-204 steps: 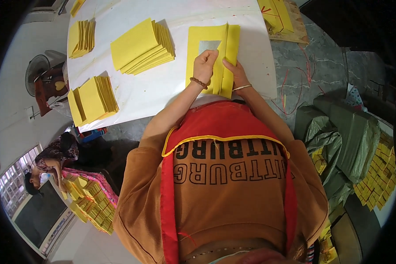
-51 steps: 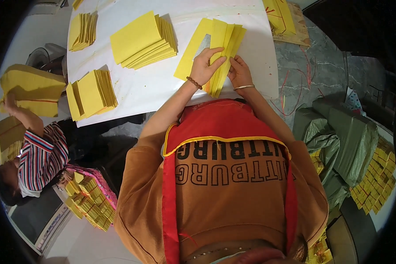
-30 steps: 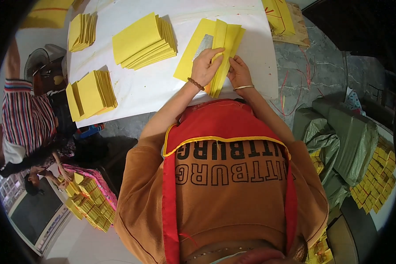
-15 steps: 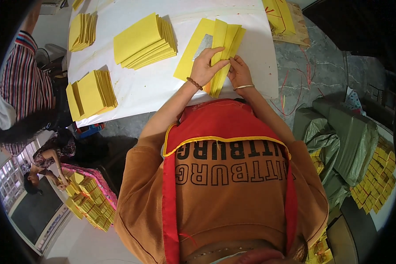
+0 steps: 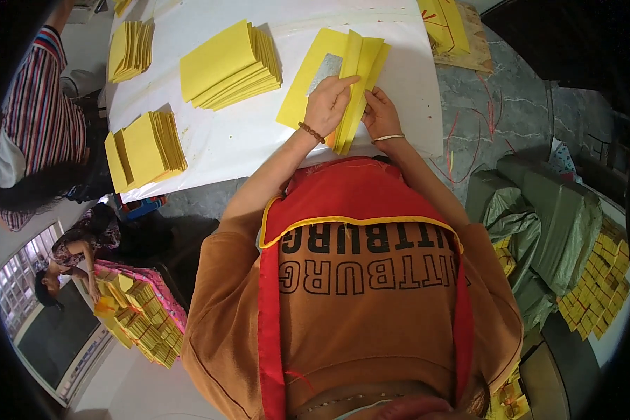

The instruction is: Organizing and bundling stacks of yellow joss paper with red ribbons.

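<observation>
Head view: the yellow paper [image 5: 365, 66] lies at twelve o'clock on the white table [image 5: 245, 140]. The left hand [image 5: 327, 105] has just drawn its thumb back, leaving the index finger stretched across the fold, perhaps a lighter hold; whether it pinches cannot be told. The right hand [image 5: 383, 115] pinches the near edge. The paper looks stiff, pleated lengthwise, with a dull silver patch [image 5: 327, 68].
</observation>
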A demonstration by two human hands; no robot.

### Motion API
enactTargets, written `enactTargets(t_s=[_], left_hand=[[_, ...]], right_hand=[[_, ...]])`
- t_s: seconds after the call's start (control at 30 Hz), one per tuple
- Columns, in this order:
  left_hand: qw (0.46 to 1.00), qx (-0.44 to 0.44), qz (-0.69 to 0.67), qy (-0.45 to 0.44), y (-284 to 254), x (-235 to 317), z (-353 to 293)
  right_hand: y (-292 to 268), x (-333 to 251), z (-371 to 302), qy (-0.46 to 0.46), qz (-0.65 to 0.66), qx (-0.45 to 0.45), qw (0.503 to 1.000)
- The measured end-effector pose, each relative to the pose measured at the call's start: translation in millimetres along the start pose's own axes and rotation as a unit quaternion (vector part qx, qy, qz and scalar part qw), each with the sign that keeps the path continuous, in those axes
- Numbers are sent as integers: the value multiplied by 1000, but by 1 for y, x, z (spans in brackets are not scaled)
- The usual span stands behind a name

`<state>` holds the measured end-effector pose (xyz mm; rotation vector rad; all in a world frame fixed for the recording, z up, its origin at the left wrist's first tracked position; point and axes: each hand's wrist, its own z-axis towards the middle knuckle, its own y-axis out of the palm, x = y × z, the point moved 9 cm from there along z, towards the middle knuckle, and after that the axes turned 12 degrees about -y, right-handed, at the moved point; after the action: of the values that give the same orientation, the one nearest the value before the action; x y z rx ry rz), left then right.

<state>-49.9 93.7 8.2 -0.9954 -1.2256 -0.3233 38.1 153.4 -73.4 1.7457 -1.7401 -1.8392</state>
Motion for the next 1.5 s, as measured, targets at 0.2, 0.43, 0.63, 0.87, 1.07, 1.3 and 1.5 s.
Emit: enactTargets(t_s=[0.2,0.43,0.63,0.87,1.07,1.3,1.5], left_hand=[[999,28,30,14,-1,9,-2],[999,16,-39,0,-2,1,-1],[999,18,-31,-1,-4,-2,-2],[991,25,-18,-127,-7,-14,-3],[999,32,10,30,-4,9,-4],[999,24,39,10,-1,9,-4],[1000,-2,-5,-22,-2,4,-3]], right_hand=[[-4,0,1,-6,-16,1,1000],[0,-1,-1,-5,-2,-9,1000],[0,-2,0,-13,-2,-15,1000],[-5,1,0,-6,-17,-3,1000],[1,0,-1,-9,-4,-18,1000],[3,-2,-2,-11,-11,-12,1000],[-5,4,2,3,-13,-8,1000]])
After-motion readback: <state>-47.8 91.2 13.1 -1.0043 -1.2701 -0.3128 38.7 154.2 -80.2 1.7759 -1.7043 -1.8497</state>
